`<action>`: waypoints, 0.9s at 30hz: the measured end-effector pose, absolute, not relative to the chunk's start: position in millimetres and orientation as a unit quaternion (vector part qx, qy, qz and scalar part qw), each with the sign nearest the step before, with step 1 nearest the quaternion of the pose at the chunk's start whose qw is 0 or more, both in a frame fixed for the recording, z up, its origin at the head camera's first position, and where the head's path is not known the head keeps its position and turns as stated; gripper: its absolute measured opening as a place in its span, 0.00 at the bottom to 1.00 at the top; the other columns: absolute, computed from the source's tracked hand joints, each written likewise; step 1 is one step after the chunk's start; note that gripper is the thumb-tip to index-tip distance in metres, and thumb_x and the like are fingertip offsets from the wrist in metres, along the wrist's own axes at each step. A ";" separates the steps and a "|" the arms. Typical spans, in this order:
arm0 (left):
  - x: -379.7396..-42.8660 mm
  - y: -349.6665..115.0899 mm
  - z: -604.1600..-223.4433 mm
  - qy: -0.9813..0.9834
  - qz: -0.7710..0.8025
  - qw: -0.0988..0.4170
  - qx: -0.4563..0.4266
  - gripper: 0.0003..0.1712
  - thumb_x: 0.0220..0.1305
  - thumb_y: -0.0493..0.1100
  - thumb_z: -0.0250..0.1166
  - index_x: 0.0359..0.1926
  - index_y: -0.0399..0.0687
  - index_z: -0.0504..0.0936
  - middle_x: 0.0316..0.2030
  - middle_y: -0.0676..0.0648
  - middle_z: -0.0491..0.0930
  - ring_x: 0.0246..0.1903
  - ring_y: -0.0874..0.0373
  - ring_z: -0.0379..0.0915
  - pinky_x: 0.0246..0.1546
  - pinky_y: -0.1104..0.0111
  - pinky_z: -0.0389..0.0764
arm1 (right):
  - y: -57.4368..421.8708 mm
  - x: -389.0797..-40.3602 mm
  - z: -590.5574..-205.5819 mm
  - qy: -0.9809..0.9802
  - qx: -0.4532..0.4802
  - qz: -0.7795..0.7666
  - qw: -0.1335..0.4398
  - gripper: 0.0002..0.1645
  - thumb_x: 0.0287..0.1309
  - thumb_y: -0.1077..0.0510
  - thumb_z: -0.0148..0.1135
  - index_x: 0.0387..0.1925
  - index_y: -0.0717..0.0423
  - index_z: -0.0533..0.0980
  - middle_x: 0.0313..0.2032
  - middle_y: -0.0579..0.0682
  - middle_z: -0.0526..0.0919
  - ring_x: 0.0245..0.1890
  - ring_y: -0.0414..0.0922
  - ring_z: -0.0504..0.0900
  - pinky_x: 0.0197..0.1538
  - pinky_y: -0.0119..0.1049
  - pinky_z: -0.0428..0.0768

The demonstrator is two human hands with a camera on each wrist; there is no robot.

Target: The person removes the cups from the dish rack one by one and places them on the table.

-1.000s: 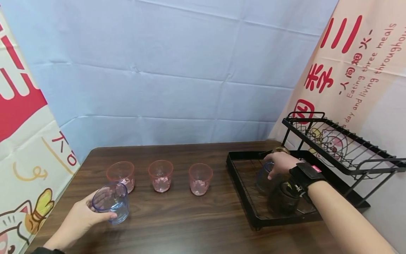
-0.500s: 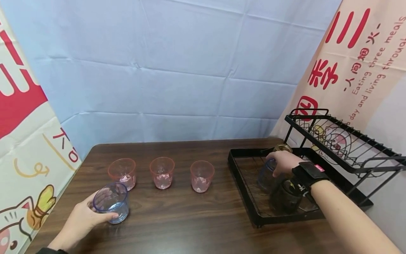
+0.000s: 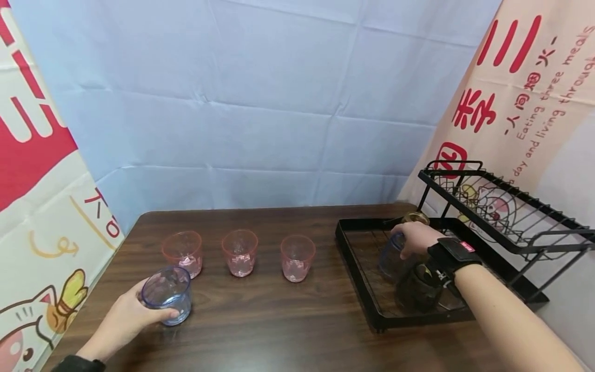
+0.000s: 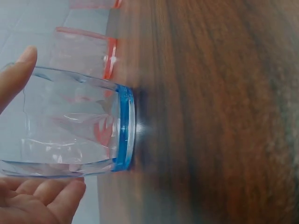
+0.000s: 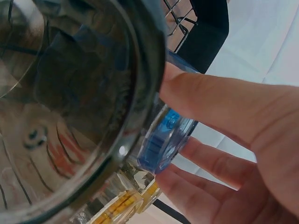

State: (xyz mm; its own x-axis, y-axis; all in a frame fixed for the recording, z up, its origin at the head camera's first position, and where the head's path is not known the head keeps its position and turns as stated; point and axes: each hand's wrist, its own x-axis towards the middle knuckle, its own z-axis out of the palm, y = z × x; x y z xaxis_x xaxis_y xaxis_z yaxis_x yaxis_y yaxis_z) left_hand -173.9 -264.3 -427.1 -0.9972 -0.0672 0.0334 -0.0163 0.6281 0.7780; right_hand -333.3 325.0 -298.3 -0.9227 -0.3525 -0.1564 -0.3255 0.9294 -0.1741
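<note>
At the table's left front, my left hand (image 3: 132,312) holds a clear blue cup (image 3: 169,294) upright, thumb on the near side and fingers behind. The left wrist view puts the cup's blue base (image 4: 124,128) right at the tabletop. Over on the right, my right hand (image 3: 418,237) reaches into the lower tray of a black rack (image 3: 381,323) and grips another blue cup (image 3: 389,263). Thumb and fingers lie around this cup's blue base (image 5: 163,140) in the right wrist view. A dark grey cup (image 3: 418,294) stands close under that wrist.
Three pink clear cups (image 3: 183,253) form a row across the wooden table (image 3: 279,315). An amber cup (image 3: 416,218) is behind my right hand. The rack's upper wire shelf (image 3: 497,206) overhangs the tray's right side. Cloth hangs behind and at both sides.
The head view has shifted slightly. Both hands stay nearly in place on their blue cups, and the pink cups have not moved.
</note>
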 end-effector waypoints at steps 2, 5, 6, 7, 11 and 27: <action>-173.9 -264.3 -425.4 -0.909 -0.416 0.025 0.022 0.63 0.50 0.51 0.83 0.74 0.24 0.57 0.59 0.24 0.75 0.55 0.37 0.77 0.48 0.56 0.82 | 325.6 -332.1 -298.8 0.977 -0.176 -0.074 0.096 0.37 0.44 0.69 0.80 0.58 0.72 0.76 0.50 0.68 0.81 0.45 0.59 0.81 0.41 0.49 0.81; -172.6 -268.9 -420.0 -0.917 -0.397 0.023 0.018 0.69 0.50 0.52 0.83 0.76 0.23 0.49 0.66 0.20 0.65 0.64 0.28 0.67 0.58 0.43 0.76 | 325.4 -330.7 -301.8 0.975 -0.182 -0.076 0.099 0.36 0.43 0.70 0.80 0.57 0.72 0.76 0.49 0.68 0.82 0.45 0.59 0.81 0.41 0.49 0.81; -171.7 -271.2 -416.4 -0.919 -0.392 0.030 0.018 0.70 0.50 0.52 0.83 0.77 0.23 0.47 0.68 0.20 0.61 0.66 0.26 0.63 0.60 0.40 0.72 | 324.9 -330.3 -302.7 0.975 -0.182 -0.075 0.099 0.36 0.44 0.69 0.80 0.57 0.72 0.76 0.49 0.68 0.82 0.46 0.59 0.81 0.42 0.50 0.81; -170.9 -273.9 -411.1 -0.919 -0.392 0.033 0.019 0.70 0.52 0.52 0.82 0.78 0.24 0.45 0.70 0.21 0.58 0.68 0.26 0.59 0.62 0.39 0.68 | 324.2 -329.6 -303.1 0.975 -0.184 -0.073 0.097 0.36 0.43 0.69 0.80 0.57 0.72 0.76 0.50 0.68 0.81 0.47 0.60 0.81 0.42 0.50 0.82; -170.4 -280.5 -379.0 -0.897 -0.439 0.048 0.018 0.66 0.63 0.53 0.75 0.82 0.40 0.37 0.78 0.31 0.44 0.73 0.29 0.47 0.68 0.63 0.66 | 320.9 -326.4 -295.8 0.976 -0.198 -0.057 0.063 0.37 0.42 0.69 0.81 0.57 0.72 0.77 0.50 0.69 0.81 0.49 0.63 0.80 0.45 0.53 0.82; -237.0 -145.4 -311.6 -0.700 -0.698 -0.003 -0.151 0.71 0.64 0.41 0.74 0.81 0.60 0.22 0.81 0.41 0.40 0.78 0.43 0.41 0.75 0.47 0.51 | 214.4 -295.9 -265.0 0.868 -0.248 -0.421 -0.092 0.40 0.54 0.64 0.78 0.66 0.64 0.70 0.62 0.66 0.75 0.60 0.64 0.78 0.61 0.54 0.80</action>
State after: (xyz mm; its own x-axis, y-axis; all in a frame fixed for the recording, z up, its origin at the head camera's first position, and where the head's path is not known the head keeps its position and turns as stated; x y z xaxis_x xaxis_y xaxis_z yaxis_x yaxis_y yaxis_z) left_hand -237.0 -145.4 -311.6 -0.9542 0.2163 0.2068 0.2076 -0.0189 0.9780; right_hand -295.9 214.4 -265.0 -0.8604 -0.3521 0.3683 -0.5072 0.5222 -0.6856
